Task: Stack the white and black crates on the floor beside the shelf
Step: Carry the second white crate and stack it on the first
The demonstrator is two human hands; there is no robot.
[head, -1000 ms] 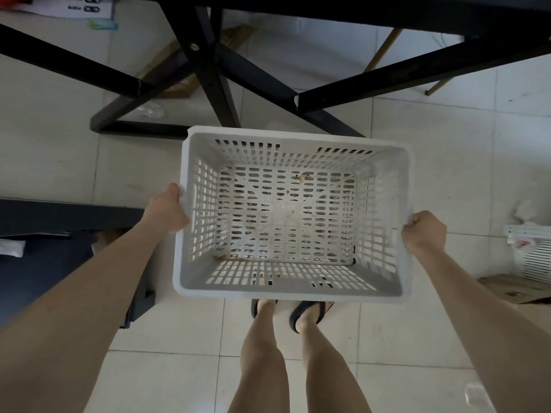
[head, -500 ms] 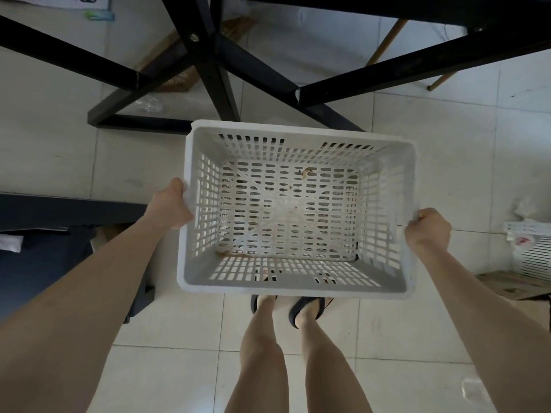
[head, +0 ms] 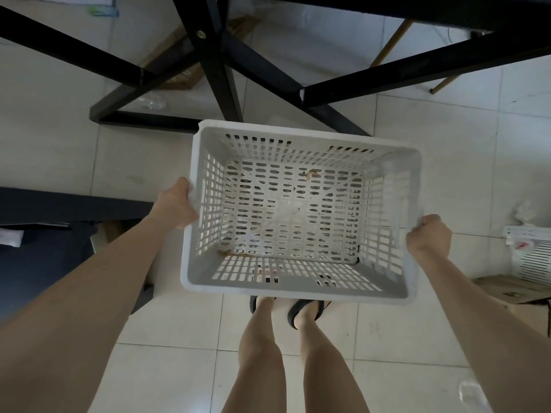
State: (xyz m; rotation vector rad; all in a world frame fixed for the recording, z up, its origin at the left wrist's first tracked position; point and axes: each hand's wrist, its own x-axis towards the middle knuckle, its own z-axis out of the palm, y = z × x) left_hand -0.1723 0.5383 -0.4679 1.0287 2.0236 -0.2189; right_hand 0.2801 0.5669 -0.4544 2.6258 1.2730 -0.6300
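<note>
- White crate (head: 301,216): empty, open side up, carried level above the tiled floor (head: 167,317) in front of my legs, clear of the black frame (head: 214,64) beyond it.
- My left hand (head: 176,204): fingers clamped on the crate's left rim.
- My right hand (head: 429,235): fingers clamped on the right rim.
- Progress: judged early; this crate is not yet set down, no black crate is visible, and no stack exists.
- Remaining: place this crate on the floor beside the shelf, then add the others; a second white basket (head: 533,257) sits at far right.
</note>
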